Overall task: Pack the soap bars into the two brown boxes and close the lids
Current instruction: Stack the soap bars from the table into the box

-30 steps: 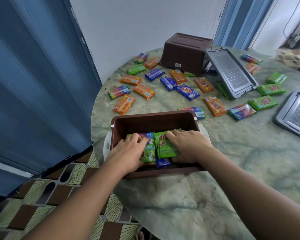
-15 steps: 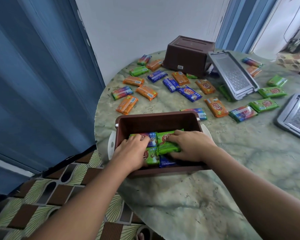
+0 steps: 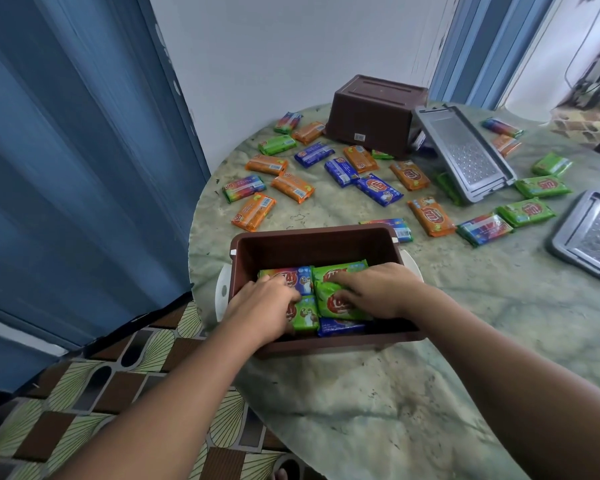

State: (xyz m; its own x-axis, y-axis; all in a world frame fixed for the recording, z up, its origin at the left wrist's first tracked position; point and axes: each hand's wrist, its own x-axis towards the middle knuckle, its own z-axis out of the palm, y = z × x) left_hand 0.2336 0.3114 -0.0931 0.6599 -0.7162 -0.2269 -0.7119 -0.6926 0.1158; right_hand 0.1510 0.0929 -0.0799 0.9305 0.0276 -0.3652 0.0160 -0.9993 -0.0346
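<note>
Right hand point(image 3: 371, 289) grips green soap bar point(image 3: 340, 299) inside open brown box point(image 3: 312, 242)

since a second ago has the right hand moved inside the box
Yes, slightly: the right hand has slid toward the near wall of the open brown box, over the green bar.

Brown boxes point(image 3: 321, 245): two. Grey lids point(image 3: 465, 155): two. Hands point(image 3: 262, 304): two.
</note>
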